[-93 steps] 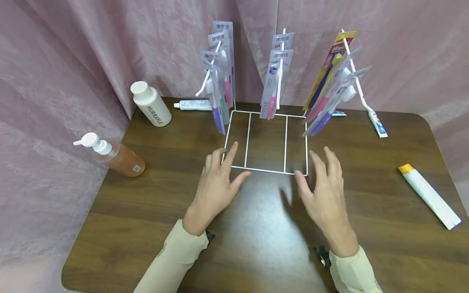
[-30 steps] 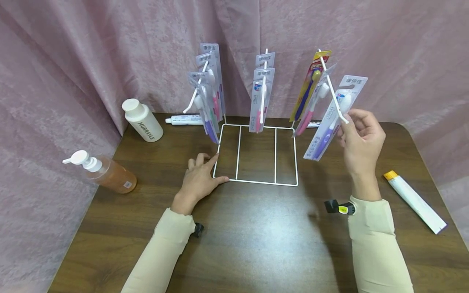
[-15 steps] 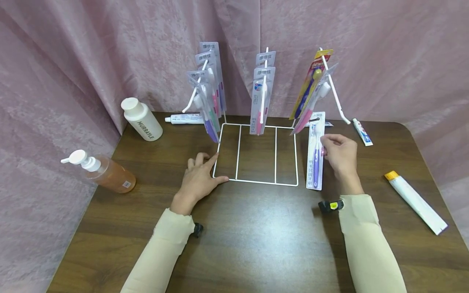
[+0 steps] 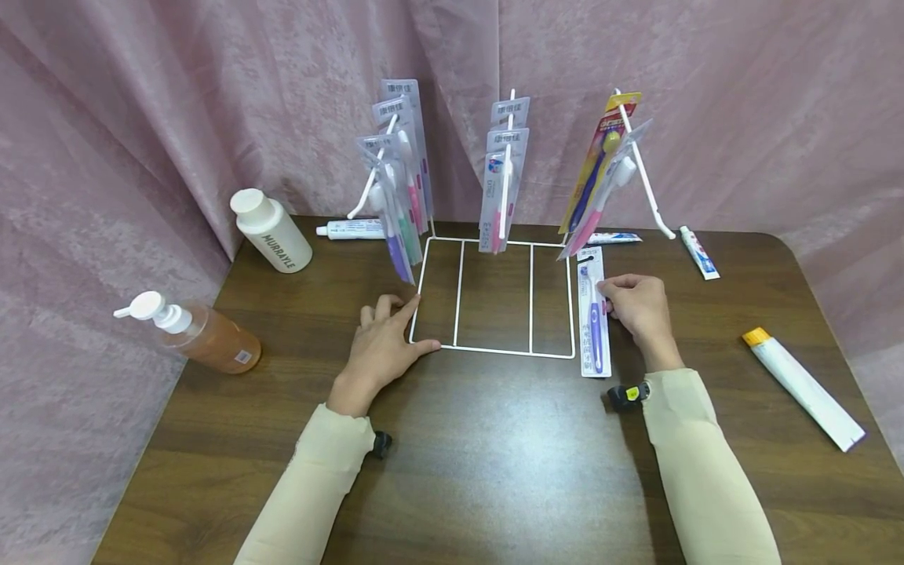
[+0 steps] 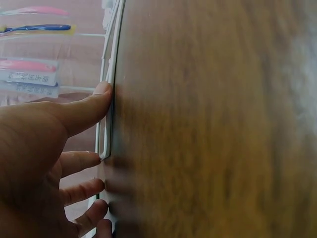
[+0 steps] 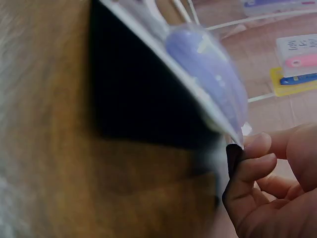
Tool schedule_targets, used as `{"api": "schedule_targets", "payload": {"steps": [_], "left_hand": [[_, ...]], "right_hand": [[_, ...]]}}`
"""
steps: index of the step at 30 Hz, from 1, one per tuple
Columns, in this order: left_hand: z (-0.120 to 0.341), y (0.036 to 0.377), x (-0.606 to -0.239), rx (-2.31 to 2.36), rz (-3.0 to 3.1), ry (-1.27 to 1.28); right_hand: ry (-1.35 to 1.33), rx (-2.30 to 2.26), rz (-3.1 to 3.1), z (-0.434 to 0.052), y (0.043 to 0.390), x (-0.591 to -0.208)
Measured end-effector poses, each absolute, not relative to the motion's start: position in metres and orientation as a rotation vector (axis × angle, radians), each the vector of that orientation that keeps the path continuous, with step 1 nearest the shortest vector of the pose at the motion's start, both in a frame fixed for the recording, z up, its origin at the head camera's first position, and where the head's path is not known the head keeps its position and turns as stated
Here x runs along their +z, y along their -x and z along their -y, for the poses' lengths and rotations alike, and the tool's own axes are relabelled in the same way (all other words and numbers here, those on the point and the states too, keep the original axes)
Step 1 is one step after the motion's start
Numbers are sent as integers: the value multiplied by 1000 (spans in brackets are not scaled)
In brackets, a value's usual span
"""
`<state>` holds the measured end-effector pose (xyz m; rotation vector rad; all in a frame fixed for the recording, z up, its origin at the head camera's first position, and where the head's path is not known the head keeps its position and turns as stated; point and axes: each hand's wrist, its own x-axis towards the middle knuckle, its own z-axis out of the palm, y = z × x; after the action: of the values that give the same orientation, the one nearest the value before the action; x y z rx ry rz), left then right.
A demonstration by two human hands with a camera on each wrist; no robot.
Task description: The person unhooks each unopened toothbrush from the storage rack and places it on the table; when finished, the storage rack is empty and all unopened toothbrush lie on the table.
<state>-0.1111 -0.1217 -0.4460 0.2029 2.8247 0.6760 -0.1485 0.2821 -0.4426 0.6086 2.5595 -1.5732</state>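
Purple toothbrush pack (image 4: 594,317) lies flat on the table (image 4: 494,455) at the rack base's (image 4: 494,350) three o'clock, my right hand (image 4: 636,304) pinching its edge, left hand (image 4: 384,345) flat, steadying the base; other packs hang unpicked.

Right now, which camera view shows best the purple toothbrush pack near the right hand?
The head view shows the purple toothbrush pack whole, lying on the table beside the white wire rack. The right wrist view shows only its blurred edge, pinched by the right hand. The left wrist view does not show it.
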Motion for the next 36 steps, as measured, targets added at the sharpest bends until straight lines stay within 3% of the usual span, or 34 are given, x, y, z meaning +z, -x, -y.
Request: {"api": "schedule_targets", "payload": {"steps": [36], "left_hand": [[121,111,-447,690,-2820,-195]], "right_hand": [[-608,-1296,-2694,-277,148,-439]]}}
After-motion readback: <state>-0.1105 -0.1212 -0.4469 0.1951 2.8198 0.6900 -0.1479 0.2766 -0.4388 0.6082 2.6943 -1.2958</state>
